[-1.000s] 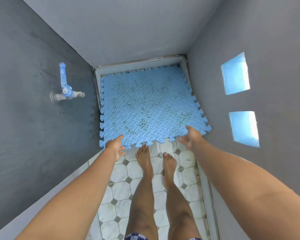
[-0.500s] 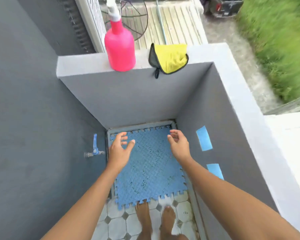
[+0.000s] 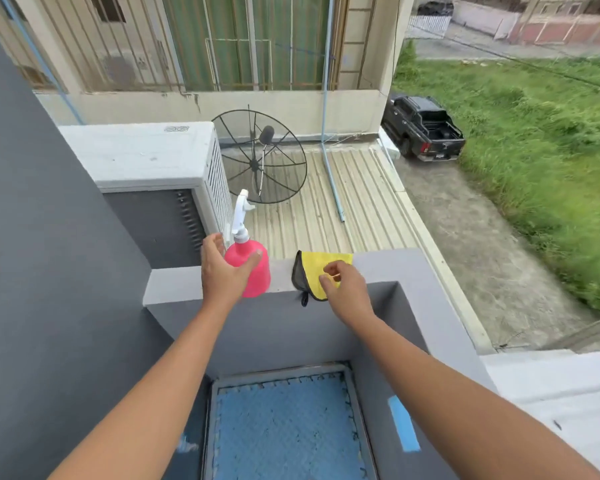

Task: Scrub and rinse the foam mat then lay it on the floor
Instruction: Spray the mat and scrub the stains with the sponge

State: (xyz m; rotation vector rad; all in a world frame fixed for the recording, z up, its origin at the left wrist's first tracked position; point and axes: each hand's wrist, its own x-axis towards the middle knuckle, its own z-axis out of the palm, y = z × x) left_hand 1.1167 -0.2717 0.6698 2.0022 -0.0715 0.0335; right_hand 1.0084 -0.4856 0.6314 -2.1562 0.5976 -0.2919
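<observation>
Left grip: we are reaching our left hand [image 3: 224, 268] up to the pink spray bottle [image 3: 257, 271], fingers spread and curled round its near side; thumb tip is resting on the bottle's front, but we cannot tell whether the palm is touching.
Right grip: we are holding our right hand [image 3: 343, 285] over the yellow cloth [image 3: 317, 266], thumb and forefinger drawn close together above it, not clearly pinching the fabric.
Bottle: it is standing upright on the grey wall ledge [image 3: 174, 282], white trigger head pointing up, just beyond the left grip.
Cloth: it is lying on the same ledge, its dark edge hanging over the near side, directly under the right grip.
Foam mat: the blue foam mat [image 3: 284, 431] is lying flat on the floor well below both grips, between our forearms.
</observation>
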